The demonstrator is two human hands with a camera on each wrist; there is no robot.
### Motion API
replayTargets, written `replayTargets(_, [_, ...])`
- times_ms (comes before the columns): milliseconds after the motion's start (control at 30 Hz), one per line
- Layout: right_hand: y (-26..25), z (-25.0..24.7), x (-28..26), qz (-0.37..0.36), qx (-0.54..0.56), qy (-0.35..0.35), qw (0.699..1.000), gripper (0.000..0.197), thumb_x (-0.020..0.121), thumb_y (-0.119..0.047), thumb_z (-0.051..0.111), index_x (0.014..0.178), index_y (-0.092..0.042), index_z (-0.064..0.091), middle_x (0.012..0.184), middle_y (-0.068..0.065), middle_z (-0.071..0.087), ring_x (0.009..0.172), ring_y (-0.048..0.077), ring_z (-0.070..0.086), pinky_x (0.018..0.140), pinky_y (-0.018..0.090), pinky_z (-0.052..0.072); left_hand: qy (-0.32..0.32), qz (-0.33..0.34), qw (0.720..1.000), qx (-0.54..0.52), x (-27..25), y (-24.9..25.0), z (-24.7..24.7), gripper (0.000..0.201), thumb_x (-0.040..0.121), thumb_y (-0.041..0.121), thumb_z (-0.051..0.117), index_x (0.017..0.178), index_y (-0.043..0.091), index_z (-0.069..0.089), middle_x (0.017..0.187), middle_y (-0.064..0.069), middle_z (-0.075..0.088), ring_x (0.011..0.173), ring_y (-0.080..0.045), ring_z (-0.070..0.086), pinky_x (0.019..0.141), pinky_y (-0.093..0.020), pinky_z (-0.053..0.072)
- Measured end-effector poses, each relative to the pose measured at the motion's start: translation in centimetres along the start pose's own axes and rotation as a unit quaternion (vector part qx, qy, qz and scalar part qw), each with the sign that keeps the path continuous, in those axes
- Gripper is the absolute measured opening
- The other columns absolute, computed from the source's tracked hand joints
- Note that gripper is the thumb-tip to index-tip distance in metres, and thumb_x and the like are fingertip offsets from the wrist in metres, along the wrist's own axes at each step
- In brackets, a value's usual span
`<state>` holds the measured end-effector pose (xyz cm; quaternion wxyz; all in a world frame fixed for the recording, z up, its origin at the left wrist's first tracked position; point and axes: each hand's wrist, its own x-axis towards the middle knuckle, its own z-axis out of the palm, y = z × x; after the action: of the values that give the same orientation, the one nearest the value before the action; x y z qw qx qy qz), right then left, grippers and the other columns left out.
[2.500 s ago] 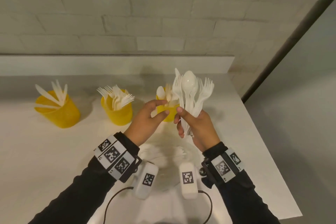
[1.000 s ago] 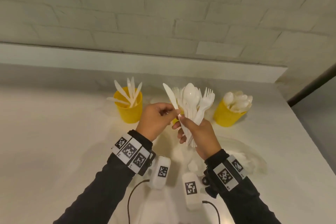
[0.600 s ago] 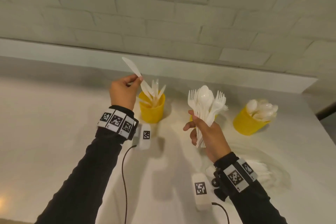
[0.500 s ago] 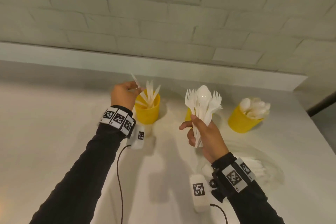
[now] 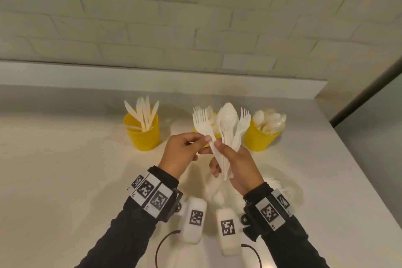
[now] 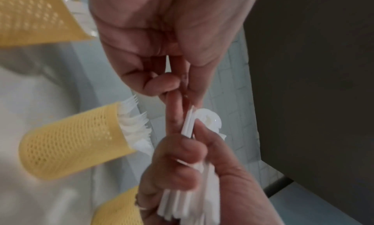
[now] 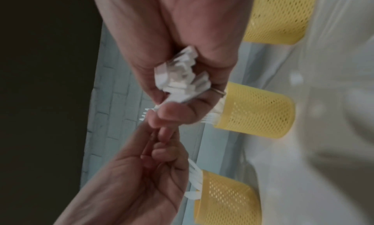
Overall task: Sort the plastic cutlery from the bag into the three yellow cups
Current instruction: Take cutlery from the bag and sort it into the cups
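1. At the centre of the head view, your right hand [image 5: 237, 161] wraps its fingers and thumb round a bundle of cutlery [image 5: 228, 137], handles down in the fist, heads fanned upward. A spoon bowl stands tallest in the bundle, with fork tines on either side of it.
2. Your left hand [image 5: 182, 152], just left of the right one, pinches the handle of a single fork [image 5: 204, 128] between thumb and fingertips. That fork leans out to the upper left, its tines apart from the rest while its lower handle is still among the others in your right fist.
3. Seen from the right wrist, the square handle ends [image 7: 182, 78] poke out of your curled right palm, and a ring shows on one finger.
4. Behind your hands, three yellow mesh cups stand in a row on the white tabletop [image 5: 65, 169]. The left cup [image 5: 143, 135] holds knives, blades up. The middle cup [image 6: 74, 142] is largely hidden by the bundle in the head view; the left wrist view shows fork tines sticking from it. The right cup [image 5: 258, 137] holds spoons.
5. At lower right of the head view, the clear bag [image 5: 287, 189] lies on the tabletop beside your right wrist; you cannot tell what is in it.
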<state>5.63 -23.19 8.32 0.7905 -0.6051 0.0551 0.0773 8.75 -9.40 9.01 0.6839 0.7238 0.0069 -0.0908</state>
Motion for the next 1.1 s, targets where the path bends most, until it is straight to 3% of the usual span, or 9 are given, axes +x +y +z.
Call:
replayTargets(133, [-0.3,-2.0,-0.6,0.008,0.006,0.004,1.000,0.019,0.094,-0.016,0.049,0.108,-0.015,0.063,0.089,0.017,0.074,0.063,0.029,0.068,0.060,0.038,0.058,0.010,-0.033,0.998,-0.054,0.4,0.4,1.5,0.013,0.080,0.010,0.067,0.068,0.011,0.070,0.052,0.005,0.062,0.047,-0.004,0.054,0.050,-0.016,0.048])
replayTargets(300, [-1.0,-3.6,-0.3,-0.012,0.006,0.044,0.999,0.020,0.093,-0.011,0.051,0.109,-0.001,0.058,0.069,0.009,0.071,0.050,0.021,0.062,0.049,0.026,0.052,-0.007,-0.021,0.998,-0.063,1.9,1.8,2.8,0.008,0.076,0.010,0.070,0.072,0.003,0.071,0.069,-0.014,0.060,0.056,-0.012,0.059,0.060,-0.020,0.056])
replayTargets(433, [-1.2,-4.4,-0.1,-0.019,-0.003,0.039,0.999,0.021,0.091,-0.016,0.056,0.104,-0.001,0.063,0.067,0.011,0.068,0.050,0.022,0.060,0.047,0.028,0.051,-0.038,-0.002,0.999,0.001,1.7,1.9,4.6,0.017,0.077,0.010,0.070,0.076,-0.007,0.069,0.070,-0.018,0.061,0.057,-0.015,0.058,0.060,-0.019,0.056])
replayTargets(533, [-1.3,-5.0,0.1,-0.014,0.016,0.029,0.999,0.024,0.091,-0.017,0.056,0.109,-0.003,0.062,0.078,0.016,0.069,0.062,0.028,0.066,0.058,0.036,0.057,-0.018,-0.020,1.000,0.001,2.2,1.8,5.0,0.016,0.077,0.010,0.070,0.075,-0.006,0.069,0.066,-0.016,0.061,0.053,-0.016,0.058,0.058,-0.022,0.055])
replayTargets(633, [-1.2,-5.8,0.6,-0.011,0.017,0.061,0.998,0.018,0.090,-0.015,0.058,0.106,-0.008,0.062,0.091,0.011,0.071,0.072,0.027,0.070,0.067,0.039,0.058,0.080,-0.001,0.996,-0.049,3.8,2.5,3.8,0.013,0.078,0.011,0.070,0.066,0.008,0.069,0.052,0.002,0.064,0.055,-0.014,0.059,0.062,-0.021,0.056])
replayTargets(733, [-1.0,-6.9,0.6,-0.007,-0.025,0.089,0.996,0.012,0.089,-0.013,0.060,0.099,-0.009,0.064,0.075,0.009,0.063,0.046,0.018,0.055,0.043,0.028,0.047,0.203,0.076,0.976,0.002,5.8,3.1,1.6,0.012,0.079,0.014,0.069,0.073,0.004,0.069,0.045,0.009,0.063,0.049,-0.001,0.058,0.059,-0.013,0.050])
replayTargets(867, [-1.0,-7.2,0.6,0.021,-0.034,0.075,0.996,0.005,0.088,-0.011,0.060,0.085,-0.012,0.057,0.056,0.001,0.043,0.038,0.012,0.034,0.039,0.022,0.028,0.172,0.028,0.972,0.156,8.2,1.3,1.3,0.023,0.077,0.027,0.071,0.079,0.003,0.070,0.076,-0.015,0.070,0.075,-0.028,0.064,0.074,-0.031,0.048])
replayTargets(967, [-1.1,-7.2,0.8,0.015,-0.034,0.077,0.996,0.022,0.083,-0.010,0.067,0.085,-0.011,0.045,0.049,-0.005,0.042,0.036,0.012,0.034,0.039,0.022,0.028,0.125,-0.034,0.958,0.256,8.1,0.6,1.5,0.044,0.073,0.035,0.074,0.108,0.010,0.067,0.106,-0.013,0.070,0.100,-0.026,0.064,0.086,-0.027,0.044])
replayTargets(1100, [-1.3,-7.3,0.8,0.015,-0.017,0.066,0.998,0.028,0.082,-0.009,0.068,0.080,-0.013,0.040,0.050,-0.003,0.039,0.035,0.012,0.032,0.038,0.021,0.026,0.143,0.058,0.942,0.297,4.8,1.3,2.3,0.038,0.074,0.045,0.069,0.104,0.021,0.068,0.104,0.000,0.068,0.078,-0.018,0.066,0.079,-0.031,0.051])
